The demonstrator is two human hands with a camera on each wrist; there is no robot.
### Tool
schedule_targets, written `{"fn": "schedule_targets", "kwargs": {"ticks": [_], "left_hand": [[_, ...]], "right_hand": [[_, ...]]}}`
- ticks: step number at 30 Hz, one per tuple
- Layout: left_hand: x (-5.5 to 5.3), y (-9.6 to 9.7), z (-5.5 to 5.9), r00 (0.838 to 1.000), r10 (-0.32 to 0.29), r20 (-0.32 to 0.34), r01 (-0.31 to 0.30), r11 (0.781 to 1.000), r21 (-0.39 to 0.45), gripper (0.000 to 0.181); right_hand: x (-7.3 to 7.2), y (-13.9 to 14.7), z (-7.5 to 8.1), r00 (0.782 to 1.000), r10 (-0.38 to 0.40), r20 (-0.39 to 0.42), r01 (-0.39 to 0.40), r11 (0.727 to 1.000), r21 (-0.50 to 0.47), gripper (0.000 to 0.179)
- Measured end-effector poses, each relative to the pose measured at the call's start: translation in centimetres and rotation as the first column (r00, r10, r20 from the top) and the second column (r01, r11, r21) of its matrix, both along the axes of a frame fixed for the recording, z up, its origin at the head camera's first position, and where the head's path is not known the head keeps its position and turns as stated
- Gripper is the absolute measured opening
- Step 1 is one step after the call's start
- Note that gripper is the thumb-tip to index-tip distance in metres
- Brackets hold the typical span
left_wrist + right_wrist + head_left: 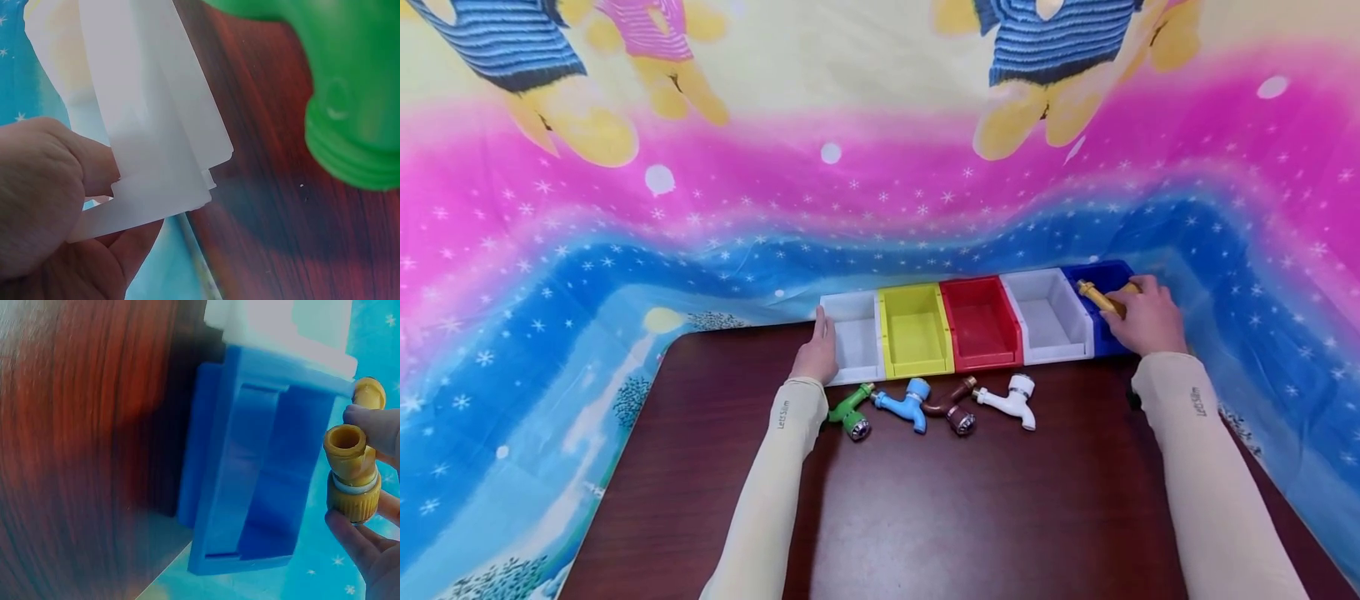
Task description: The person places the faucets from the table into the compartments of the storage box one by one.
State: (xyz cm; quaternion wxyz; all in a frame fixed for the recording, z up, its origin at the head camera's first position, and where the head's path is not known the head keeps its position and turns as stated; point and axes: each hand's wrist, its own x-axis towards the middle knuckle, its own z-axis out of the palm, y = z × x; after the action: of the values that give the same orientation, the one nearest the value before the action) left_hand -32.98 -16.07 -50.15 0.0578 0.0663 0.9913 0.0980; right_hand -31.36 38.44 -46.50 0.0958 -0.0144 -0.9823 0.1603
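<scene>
My right hand (1150, 317) grips a yellow faucet (353, 469) above the blue bin (287, 469) at the right end of a joined row. The thumb and fingers close around the faucet's body. At the row's left end, my left hand (817, 354) pinches the wall of a white bin (144, 125), its thumb on one side and fingers on the other. Below the bins lie a green faucet (850, 412), a light blue faucet (906, 406), a brown faucet (951, 407) and a white faucet (1011, 402).
Between the end bins stand a yellow bin (916, 329), a red bin (983, 323) and a second white bin (1048, 317). All rest on a dark reddish-brown table (985, 517). A patterned cloth (880, 192) hangs behind and along the sides.
</scene>
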Motion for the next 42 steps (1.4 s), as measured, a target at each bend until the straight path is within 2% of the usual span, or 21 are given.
{"fn": "schedule_targets", "kwargs": {"ticks": [12,17,26,42], "left_hand": [[0.0,-0.1,0.0,1.0,-0.001,0.003,0.001,1.0,0.025,0.08],[0.2,0.0,0.3,1.0,0.024,0.011,-0.024,0.999,0.039,0.08],[-0.1,0.1,0.2,1.0,0.015,0.01,-0.015,1.0,0.016,0.081],[-0.1,0.2,0.2,1.0,0.022,0.007,-0.022,1.0,0.016,0.081]], "right_hand": [[-0.3,1.0,-1.4,1.0,-0.024,-0.004,0.024,0.999,-0.025,0.046],[-0.5,1.1,-1.8,1.0,-0.025,-0.011,0.025,1.0,-0.018,0.046],[-0.7,1.2,-2.2,0.997,-0.07,0.009,0.07,0.997,-0.01,0.047],[-1.5,1.4,-2.5,0.998,-0.058,0.029,0.058,0.998,0.017,0.045]]}}
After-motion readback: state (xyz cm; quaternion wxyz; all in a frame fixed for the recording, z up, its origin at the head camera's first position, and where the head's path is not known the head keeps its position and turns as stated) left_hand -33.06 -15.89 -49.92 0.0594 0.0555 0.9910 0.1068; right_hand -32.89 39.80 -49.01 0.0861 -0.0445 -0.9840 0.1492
